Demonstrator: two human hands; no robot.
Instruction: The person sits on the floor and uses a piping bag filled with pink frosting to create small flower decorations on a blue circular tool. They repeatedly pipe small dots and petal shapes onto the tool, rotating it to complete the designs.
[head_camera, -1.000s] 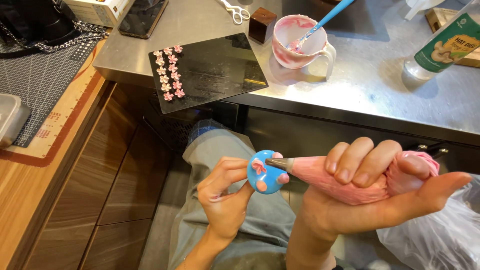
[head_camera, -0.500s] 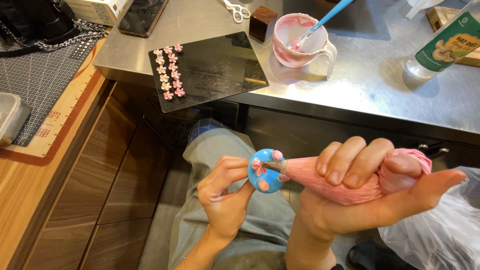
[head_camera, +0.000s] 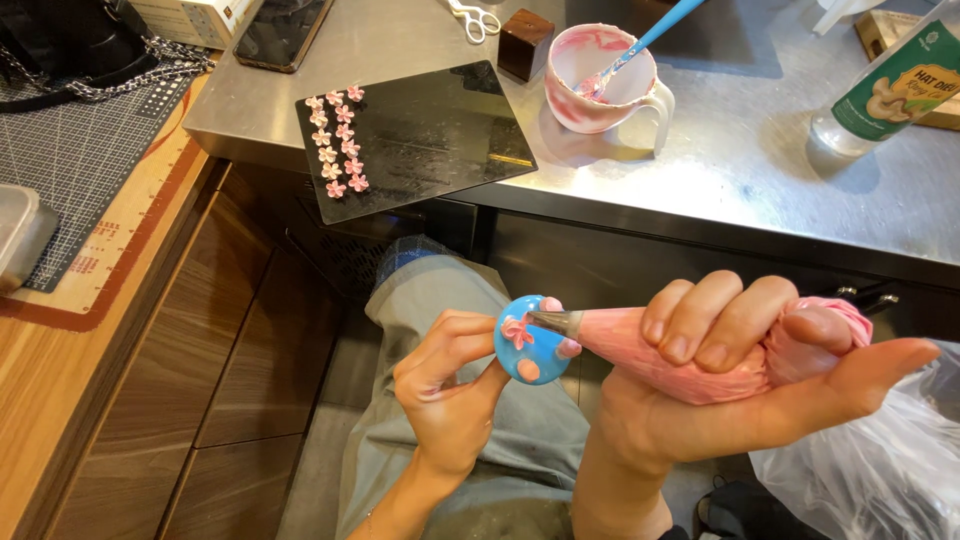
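My left hand (head_camera: 450, 385) pinches the stem of a small round blue flower nail (head_camera: 530, 345), held flat-side up over my lap. A pink icing flower sits on the blue disc, with petals near its left edge. My right hand (head_camera: 740, 385) is wrapped around a pink piping bag (head_camera: 640, 345), whose metal tip touches the disc beside the petals. On the steel counter lies a black square board (head_camera: 420, 135) with two rows of several small pink icing flowers (head_camera: 338, 140) along its left side.
A white mug (head_camera: 605, 80) smeared with pink icing holds a blue spatula. A brown block (head_camera: 525, 42), scissors (head_camera: 470, 18), a phone (head_camera: 282, 30) and a bottle (head_camera: 890, 90) stand on the counter. A grey cutting mat (head_camera: 70, 160) lies at left, a plastic bag (head_camera: 870, 470) lower right.
The piping tip has stayed on the blue disc while the disc turned slightly in my left fingers; more pink petals show on it. Both hands shifted a little.
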